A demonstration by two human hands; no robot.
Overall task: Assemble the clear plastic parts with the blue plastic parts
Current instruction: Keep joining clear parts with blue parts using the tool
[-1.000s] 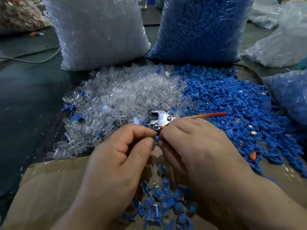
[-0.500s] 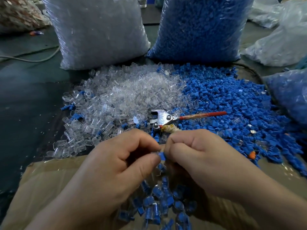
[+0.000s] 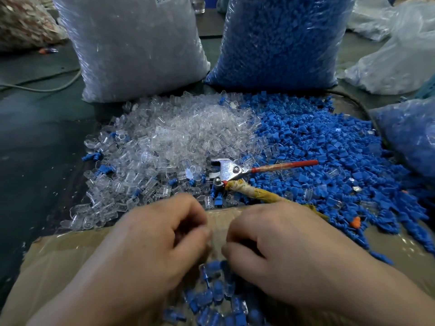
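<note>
- Left hand and right hand are low and near, over the cardboard sheet, knuckles up, fingertips facing each other across a small gap.
- Both hands have curled fingers with thumb close to index. They're motion-blurred and no part shows between the tips, so I can't tell whether either is pinching anything.
- Assembled pieces, clear shells with blue inserts, are heaped on the cardboard just below and between the hands, partly covered by them.
- Clear parts pile is far of the left hand, spreading left. A few stray blue bits are mixed in.
- Blue parts pile is right of the clear pile and touches it along the middle, running to the right edge.
- Pliers lie at the seam of the two piles, metal head pointing left. The red handle sits on the blue parts. The cloth-wrapped handle angles toward the right hand, its end hidden behind it.
- Far side: sealed bag of clear parts on the left, bag of blue parts on the right, both upright.
- Orange piece sits in the blue pile, right of the right hand.
</note>
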